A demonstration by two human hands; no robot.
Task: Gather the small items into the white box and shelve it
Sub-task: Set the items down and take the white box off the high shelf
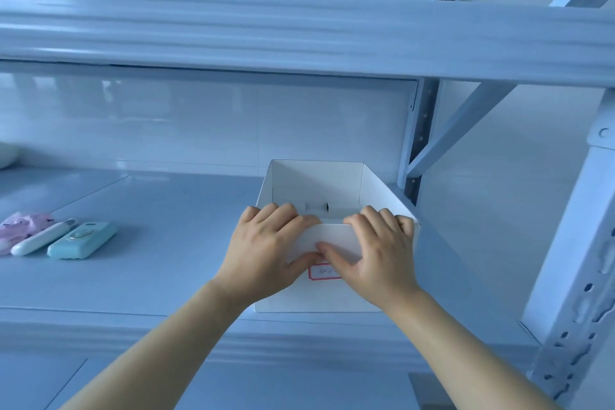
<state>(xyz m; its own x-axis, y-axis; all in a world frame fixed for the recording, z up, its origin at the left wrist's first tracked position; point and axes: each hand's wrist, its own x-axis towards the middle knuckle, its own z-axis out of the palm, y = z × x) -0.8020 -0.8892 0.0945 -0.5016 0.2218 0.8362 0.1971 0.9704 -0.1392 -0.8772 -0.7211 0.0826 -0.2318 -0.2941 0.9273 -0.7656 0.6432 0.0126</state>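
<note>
White box (336,296) is seated on the shelf (166,243), its near wall gripped by left hand (266,246) and right hand (379,253), fingers curled over the rim; mint device (83,240), white pen-like item (41,236) and pink pouch (20,226) are left well apart.

White box (336,190): matt card, smooth walls, paper label (324,271) with red border on front. Shelf (166,243): smooth painted surface, soft sheen. Beam (299,33) above: glossy painted metal. Upright (572,276): painted metal, paint chipped around holes. Wall tiles (199,123): glossy, reflective. Teal device (81,240): smooth plastic. White pen-like item (40,238): glossy plastic. Pink item (20,226): soft, crinkled, cloth-like.
</note>
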